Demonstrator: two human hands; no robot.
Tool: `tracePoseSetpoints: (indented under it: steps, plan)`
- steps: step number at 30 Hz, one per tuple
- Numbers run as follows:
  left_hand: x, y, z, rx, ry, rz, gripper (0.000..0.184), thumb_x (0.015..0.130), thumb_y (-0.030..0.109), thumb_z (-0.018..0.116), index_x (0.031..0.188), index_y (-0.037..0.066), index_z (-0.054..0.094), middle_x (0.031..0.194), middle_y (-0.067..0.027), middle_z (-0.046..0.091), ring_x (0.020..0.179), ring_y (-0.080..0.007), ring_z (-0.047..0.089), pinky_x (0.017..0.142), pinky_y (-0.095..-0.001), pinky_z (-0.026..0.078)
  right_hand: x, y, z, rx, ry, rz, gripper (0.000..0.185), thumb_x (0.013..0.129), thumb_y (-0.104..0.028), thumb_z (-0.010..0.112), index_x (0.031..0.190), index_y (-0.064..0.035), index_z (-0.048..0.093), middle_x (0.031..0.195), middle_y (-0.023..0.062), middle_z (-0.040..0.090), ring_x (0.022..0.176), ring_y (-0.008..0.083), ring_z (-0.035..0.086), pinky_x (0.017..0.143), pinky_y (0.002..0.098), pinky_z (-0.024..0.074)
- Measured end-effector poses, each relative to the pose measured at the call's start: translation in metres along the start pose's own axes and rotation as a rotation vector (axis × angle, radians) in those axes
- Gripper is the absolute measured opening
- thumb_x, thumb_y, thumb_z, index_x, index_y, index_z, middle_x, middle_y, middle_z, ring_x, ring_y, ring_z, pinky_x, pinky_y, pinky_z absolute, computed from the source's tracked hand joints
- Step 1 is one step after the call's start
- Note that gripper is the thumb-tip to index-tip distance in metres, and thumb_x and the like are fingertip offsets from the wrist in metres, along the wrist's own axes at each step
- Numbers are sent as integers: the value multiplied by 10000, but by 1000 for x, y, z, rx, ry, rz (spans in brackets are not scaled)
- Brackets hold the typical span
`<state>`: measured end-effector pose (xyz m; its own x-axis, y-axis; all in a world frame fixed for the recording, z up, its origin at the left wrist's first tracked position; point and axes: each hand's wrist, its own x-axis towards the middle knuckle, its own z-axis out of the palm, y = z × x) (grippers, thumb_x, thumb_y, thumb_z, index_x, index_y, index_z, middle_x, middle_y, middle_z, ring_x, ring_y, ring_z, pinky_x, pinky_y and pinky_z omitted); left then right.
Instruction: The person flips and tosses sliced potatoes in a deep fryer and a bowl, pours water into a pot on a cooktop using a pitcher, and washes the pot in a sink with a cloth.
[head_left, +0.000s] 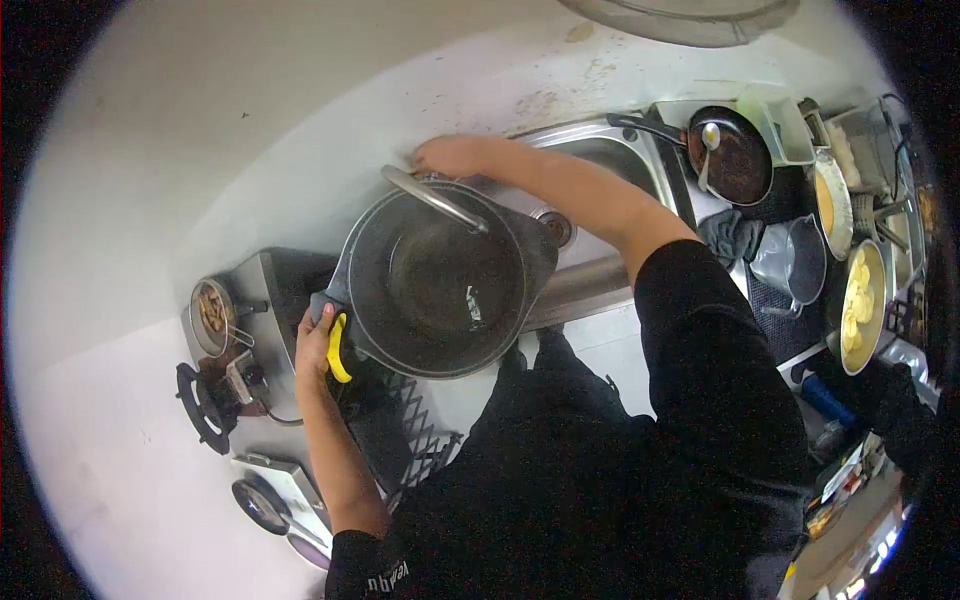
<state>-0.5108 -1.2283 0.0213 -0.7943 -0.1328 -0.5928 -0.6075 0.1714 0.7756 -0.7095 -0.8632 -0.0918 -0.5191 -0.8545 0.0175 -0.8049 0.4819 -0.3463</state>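
A large dark cooking pot (440, 285), wide and deep, is tilted toward me over the near-left end of the sink (590, 282). The metal tap (435, 198) arches over its rim. My left hand (313, 345) is closed at the pot's left handle (327, 305), thumb on top. A curved yellow piece, which looks like a sponge (340, 350), is tucked between this hand and the pot. Behind the pot, my right hand (447, 157) reaches to the tap's base with fingers curled; the fingertips are partly hidden. A little shiny wetness shows inside the pot.
Right of the sink are a frying pan (735, 155) with a spoon, a dark cloth (732, 235), a clear jug (790, 260) and a bowl of yellow pieces (862, 308). On the left stand a small pan (212, 315), a burner (205, 408) and another frying pan (262, 505).
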Motion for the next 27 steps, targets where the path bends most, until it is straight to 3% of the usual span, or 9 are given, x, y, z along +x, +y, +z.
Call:
tracePoseSetpoints:
  steps: [2,3,5,8,11,15,17,24,27]
  plan:
    - [2,-2,-1,-8,-22,24,316,896,248,648,1134,53,575,970,-26,650,810,-145,619,706,-296,513,-9,-14,-12,383,222,235,197,727,-120,609,853,10,688,890,201,663,853,376,643,775,438,525]
    - [5,-4,-3,2,-7,4,288,900,241,641,1114,59,578,956,-24,652,795,-149,623,691,-294,519,-7,-10,-7,385,214,226,197,727,-120,609,853,10,688,890,201,663,853,376,643,775,438,525]
    - [7,-8,-4,-23,-7,16,272,903,236,637,1105,64,579,949,-22,653,784,-148,624,676,-289,519,-5,1,-1,54,103,12,340,751,-99,601,1081,-25,639,1091,168,621,1039,344,581,915,399,462]
    - [6,-5,-1,-12,-8,27,246,908,224,629,1096,73,581,934,-18,652,766,-146,624,658,-284,519,-13,-13,-28,66,-61,175,255,739,-94,606,975,-21,671,1026,158,642,993,356,594,866,415,473]
    - [9,-7,-4,14,-7,15,243,909,222,628,1097,76,581,923,-14,647,766,-139,616,667,-286,515,-18,-4,-25,64,12,90,215,719,-94,622,913,-17,676,963,161,654,938,367,608,821,433,484]
    - [6,-2,0,28,-15,43,262,907,240,633,1101,72,577,921,-9,635,784,-123,594,704,-285,495,-37,-15,-27,89,-28,182,201,707,-104,628,885,-21,672,878,176,657,868,371,624,769,445,491]
    - [0,5,5,51,-5,41,271,906,250,635,1100,70,576,926,-6,632,790,-119,588,707,-280,485,-51,-17,-31,220,-38,92,180,714,-132,630,856,-34,679,826,192,656,805,379,628,727,455,488]
    - [3,1,0,40,-27,8,313,901,268,643,1128,62,579,959,-12,630,800,-125,581,712,-266,466,-55,-19,-31,287,-121,285,195,752,-154,611,897,-32,661,908,193,661,819,367,622,715,462,476]
    - [-4,9,6,112,11,33,319,904,257,639,1150,63,580,987,-17,632,806,-128,581,718,-270,469,-57,-6,-18,174,-128,172,234,768,-148,600,937,-6,676,911,207,673,813,329,648,731,443,494]
